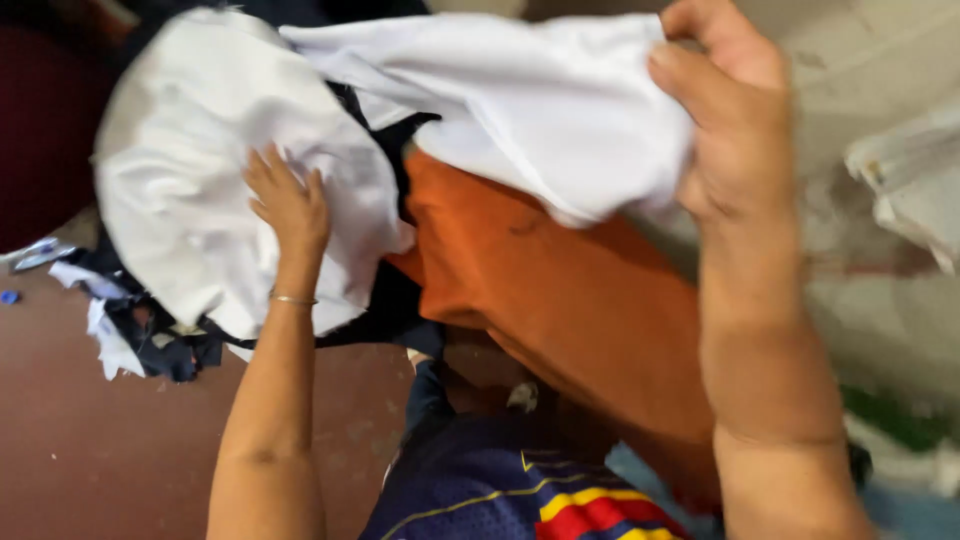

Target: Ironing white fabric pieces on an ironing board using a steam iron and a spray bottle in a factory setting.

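Lifting the white cloth (300, 130) above the orange fabric (560, 290), we clench one edge in our right hand (730, 130) while our left hand (290, 205) merely presses open-fingered, so that side could slide down.

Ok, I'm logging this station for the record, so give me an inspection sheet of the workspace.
Surface: reddish-brown floor, dusty, with scraps at its left edge.
Job's things: white cloth, held up and spread between both hands; orange cloth hangs under it.
Clutter: heap of dark and white fabric scraps on the floor at left.
Grippers: left hand presses flat on the white cloth; right hand grips its edge.
Cables: nothing seen.
Surroundings: pale wall at right; a crumpled pale bundle beside it.
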